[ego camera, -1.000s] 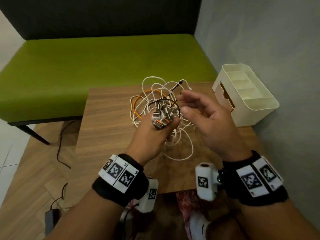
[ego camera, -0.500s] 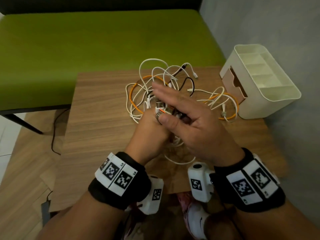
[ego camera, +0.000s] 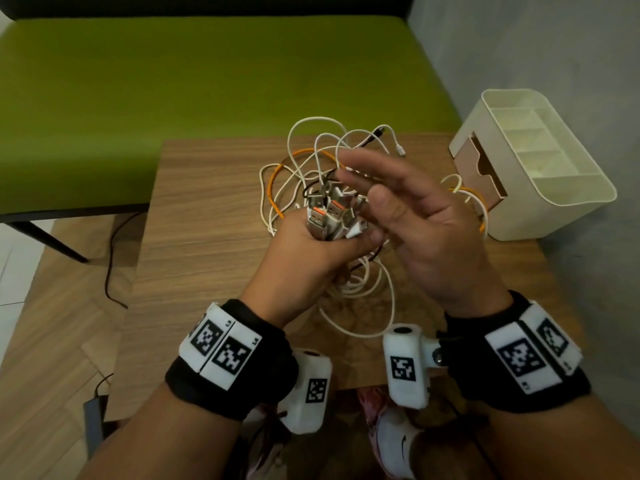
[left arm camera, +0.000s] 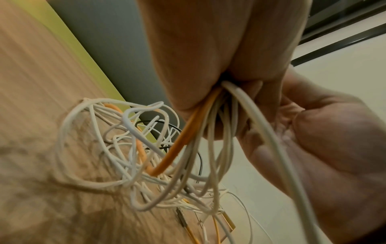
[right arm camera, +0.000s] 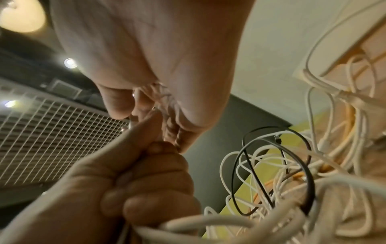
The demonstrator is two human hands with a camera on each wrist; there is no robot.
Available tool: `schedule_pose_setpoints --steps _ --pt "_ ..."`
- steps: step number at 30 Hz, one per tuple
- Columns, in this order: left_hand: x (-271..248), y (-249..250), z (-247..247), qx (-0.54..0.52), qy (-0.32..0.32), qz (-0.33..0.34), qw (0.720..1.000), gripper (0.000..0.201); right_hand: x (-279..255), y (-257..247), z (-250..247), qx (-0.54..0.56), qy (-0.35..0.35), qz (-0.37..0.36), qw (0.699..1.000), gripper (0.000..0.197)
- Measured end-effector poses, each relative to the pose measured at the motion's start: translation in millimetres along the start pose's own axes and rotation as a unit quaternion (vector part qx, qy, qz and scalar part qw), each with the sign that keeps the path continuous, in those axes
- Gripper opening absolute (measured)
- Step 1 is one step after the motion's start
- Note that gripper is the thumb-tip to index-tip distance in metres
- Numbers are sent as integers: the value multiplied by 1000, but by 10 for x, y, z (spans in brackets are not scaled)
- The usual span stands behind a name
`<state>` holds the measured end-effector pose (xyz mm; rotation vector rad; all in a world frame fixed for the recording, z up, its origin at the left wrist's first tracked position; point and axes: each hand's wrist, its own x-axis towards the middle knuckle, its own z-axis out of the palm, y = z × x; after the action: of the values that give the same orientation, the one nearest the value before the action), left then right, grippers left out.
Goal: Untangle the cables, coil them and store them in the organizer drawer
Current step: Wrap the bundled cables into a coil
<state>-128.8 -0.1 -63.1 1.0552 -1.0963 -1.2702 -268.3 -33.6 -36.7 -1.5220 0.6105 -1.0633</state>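
My left hand [ego camera: 332,237] grips a bunch of USB plugs [ego camera: 325,216] in its fist, just above the wooden table [ego camera: 207,237]. From the fist a tangle of white, orange and black cables [ego camera: 311,157] hangs onto the table. In the left wrist view the cables [left arm camera: 208,132] trail out of the curled fingers, an orange cable [left arm camera: 183,140] among them. My right hand [ego camera: 360,181] hovers open beside and over the plugs with its fingers straight. The right wrist view shows the right palm [right arm camera: 167,66] above the left fist [right arm camera: 135,189]. The cream organizer [ego camera: 540,161] stands at the table's right edge, its brown drawer front [ego camera: 481,171] facing the cables.
A green bench [ego camera: 207,81] runs behind the table. A grey wall [ego camera: 554,46] stands close on the right. More cable loops [ego camera: 467,199] lie against the organizer. A dark cord [ego camera: 110,258] trails on the floor at the left.
My right hand, laid over the plugs half a second ago, has lifted and drawn slightly right with fingers spread. The left hand keeps its grip on the plugs.
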Motion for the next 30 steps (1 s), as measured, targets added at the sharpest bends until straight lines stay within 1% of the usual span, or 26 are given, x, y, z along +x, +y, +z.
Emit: schedule_pose_setpoints --steps 1,2,4,6,8,12,14,16,17,18,19,20,21,22,23,24,25,26,27,28,30 --pt "9 -3 -15 -12 6 -5 1000 11 7 -20 -33 -37 29 -9 999 26" --pt "19 -8 -34 -17 14 -8 1000 10 5 -31 -70 -88 40 -19 995 18" --pt "23 -7 -62 -20 23 -8 1000 9 -18 -61 -104 -161 21 -26 986 7" --pt "15 -10 -76 -12 26 -7 1000 9 -42 -82 -76 -216 7 -29 976 10" --pt "6 -19 -78 -9 28 -6 1000 7 -41 -72 -25 -261 11 -40 964 14" --pt "-5 -23 -74 19 10 23 1000 11 -19 -65 -4 -265 23 -48 963 10" --pt "-3 -25 -63 23 4 26 999 7 -21 -64 18 -258 18 -58 964 10" --pt "2 -30 -64 15 6 27 999 19 -21 -46 57 -255 20 -62 965 13" --pt "3 -39 -69 7 3 26 1000 20 -19 -28 72 -248 27 -59 967 17" --pt "7 -51 -74 -8 -1 24 1000 15 -16 -9 76 -227 39 -48 972 23" --pt "8 -46 -74 -31 -2 21 999 8 -11 8 79 -180 48 -24 982 32" --pt "16 -55 -79 -58 5 18 998 13 -11 31 70 -112 46 7 993 43" --pt "24 -60 -82 -86 13 11 996 22 -15 51 56 -32 22 38 999 57" --pt "31 -59 -75 -107 19 7 994 26 -23 82 45 49 -18 71 996 72" --pt "33 -53 -69 -114 26 4 993 24 -42 122 51 107 -64 108 986 86" --pt "35 -36 -59 -110 25 8 994 16 -71 155 71 120 -105 144 977 97" --pt "32 -13 -48 -101 25 8 994 10 -104 186 96 75 -133 172 973 102" --pt "36 -5 -44 -92 34 10 995 15 -131 213 127 -12 -147 188 971 102" --pt "38 7 -47 -87 38 10 995 22 -144 228 154 -103 -146 192 965 96" --pt "41 13 -51 -89 39 12 995 28 -144 218 178 -169 -137 189 958 89" --pt "43 44 -69 -107 34 22 993 32 -121 182 213 -209 -126 172 955 74"
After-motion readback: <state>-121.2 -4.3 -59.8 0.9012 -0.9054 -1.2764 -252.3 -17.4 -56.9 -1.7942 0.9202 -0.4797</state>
